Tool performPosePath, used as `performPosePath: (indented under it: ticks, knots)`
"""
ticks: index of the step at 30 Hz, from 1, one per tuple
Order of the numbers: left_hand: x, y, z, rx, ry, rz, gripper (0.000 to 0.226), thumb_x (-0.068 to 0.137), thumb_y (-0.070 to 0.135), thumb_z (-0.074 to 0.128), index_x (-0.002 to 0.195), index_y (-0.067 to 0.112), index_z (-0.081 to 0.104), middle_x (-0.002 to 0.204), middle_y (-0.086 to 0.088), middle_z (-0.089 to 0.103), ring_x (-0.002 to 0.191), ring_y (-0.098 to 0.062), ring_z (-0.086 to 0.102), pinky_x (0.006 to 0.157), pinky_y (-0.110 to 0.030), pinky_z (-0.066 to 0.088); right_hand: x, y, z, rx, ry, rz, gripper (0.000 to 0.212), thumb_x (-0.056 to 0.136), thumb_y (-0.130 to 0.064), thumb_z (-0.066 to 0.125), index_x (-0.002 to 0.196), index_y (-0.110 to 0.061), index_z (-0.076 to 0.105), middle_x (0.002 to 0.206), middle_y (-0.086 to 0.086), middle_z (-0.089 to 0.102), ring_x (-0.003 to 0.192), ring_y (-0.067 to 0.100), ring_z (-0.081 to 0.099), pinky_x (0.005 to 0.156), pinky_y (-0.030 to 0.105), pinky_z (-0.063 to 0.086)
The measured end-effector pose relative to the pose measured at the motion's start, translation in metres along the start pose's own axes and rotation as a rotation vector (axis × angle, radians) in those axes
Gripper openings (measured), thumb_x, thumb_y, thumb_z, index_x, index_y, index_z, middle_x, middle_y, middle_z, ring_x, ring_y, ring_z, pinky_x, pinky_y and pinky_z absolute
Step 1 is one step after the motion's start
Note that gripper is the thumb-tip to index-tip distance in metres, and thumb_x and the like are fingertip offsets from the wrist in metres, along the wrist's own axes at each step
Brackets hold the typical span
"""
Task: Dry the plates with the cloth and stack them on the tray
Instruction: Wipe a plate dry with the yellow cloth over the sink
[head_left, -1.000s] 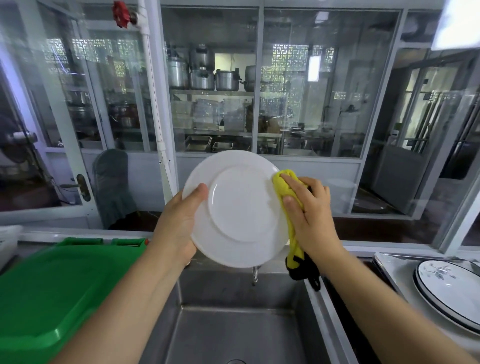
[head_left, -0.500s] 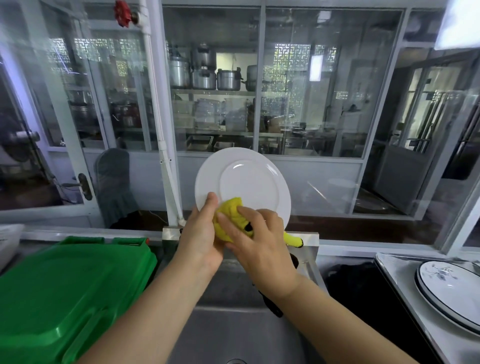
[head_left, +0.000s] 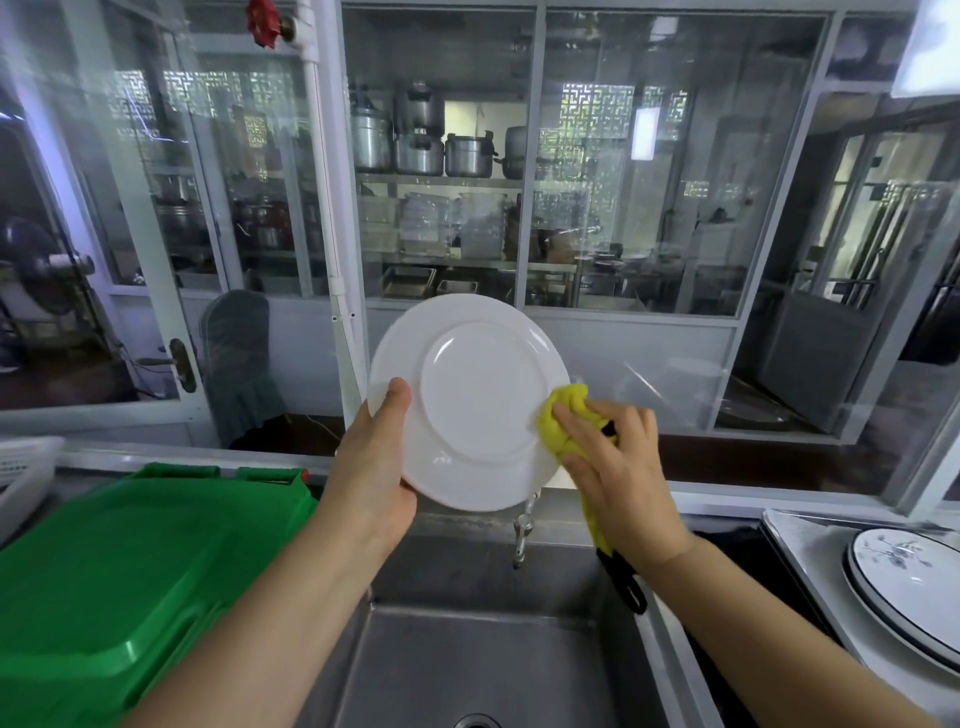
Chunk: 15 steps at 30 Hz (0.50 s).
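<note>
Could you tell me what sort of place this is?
Most likely a commercial kitchen's dishwashing area: a steel sink below the white plate being wiped, and large metal pots on shelves behind the glass partition.

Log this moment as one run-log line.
left hand: holds white plate over sink | right hand: presses yellow cloth on plate rim | phase: drying

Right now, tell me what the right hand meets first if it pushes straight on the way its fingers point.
The right hand points up-left; its yellow cloth already presses the white plate, so it likely meets that first.
</note>
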<state>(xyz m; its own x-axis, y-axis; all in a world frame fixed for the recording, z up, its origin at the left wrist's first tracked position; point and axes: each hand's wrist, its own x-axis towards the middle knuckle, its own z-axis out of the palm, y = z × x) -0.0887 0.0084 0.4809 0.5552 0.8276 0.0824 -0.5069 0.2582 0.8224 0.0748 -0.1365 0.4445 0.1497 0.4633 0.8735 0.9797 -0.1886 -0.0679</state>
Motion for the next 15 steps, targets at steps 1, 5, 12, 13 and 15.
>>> performPosePath:
  ticks: [1,5,12,13,15]
  knots:
    - [-0.002,-0.001,0.000,0.024,-0.005,0.004,0.012,0.092,0.039,0.055,0.101,0.034,0.061,0.087,0.011,0.074,0.075,-0.006,0.070,0.053,-0.024,0.055,0.009,0.000,-0.004,-0.006,-0.021,0.010,0.040,0.080,-0.011,0.065,0.120,-0.010,0.064,0.110,0.020,0.055,0.094,0.028,0.038,0.082,0.039,0.045]
    - [-0.009,-0.012,0.006,0.094,-0.049,-0.013,0.008,0.090,0.035,0.060,0.090,0.034,0.068,0.086,0.007,0.075,0.071,-0.011,0.071,0.050,-0.026,0.053,0.046,-0.018,-0.015,-0.029,-0.048,-0.040,0.036,0.083,-0.009,0.068,0.119,-0.007,0.065,0.108,0.024,0.057,0.090,0.043,0.050,0.081,0.052,0.049]
    - [-0.006,-0.006,0.006,0.131,-0.054,0.031,0.018,0.090,0.035,0.060,0.078,0.041,0.073,0.079,0.001,0.075,0.065,-0.016,0.071,0.046,-0.029,0.051,0.038,-0.066,-0.005,0.007,-0.089,-0.230,0.035,0.087,-0.023,0.055,0.117,-0.011,0.068,0.103,0.020,0.062,0.083,0.039,0.057,0.076,0.041,0.052]
    - [-0.004,-0.002,0.002,0.134,-0.048,0.038,0.019,0.090,0.036,0.060,0.077,0.042,0.073,0.078,0.002,0.074,0.065,-0.015,0.071,0.046,-0.029,0.051,0.030,-0.066,-0.003,0.027,-0.112,-0.247,0.035,0.088,-0.025,0.052,0.117,-0.012,0.068,0.105,0.019,0.061,0.085,0.037,0.056,0.076,0.039,0.052]
    - [-0.002,0.005,-0.005,0.151,-0.043,0.055,0.021,0.091,0.036,0.059,0.076,0.042,0.073,0.077,0.006,0.074,0.066,-0.011,0.071,0.048,-0.027,0.053,0.014,-0.059,0.000,0.062,-0.144,-0.252,0.033,0.089,-0.026,0.053,0.117,-0.016,0.067,0.113,0.012,0.054,0.091,0.032,0.050,0.078,0.037,0.051]
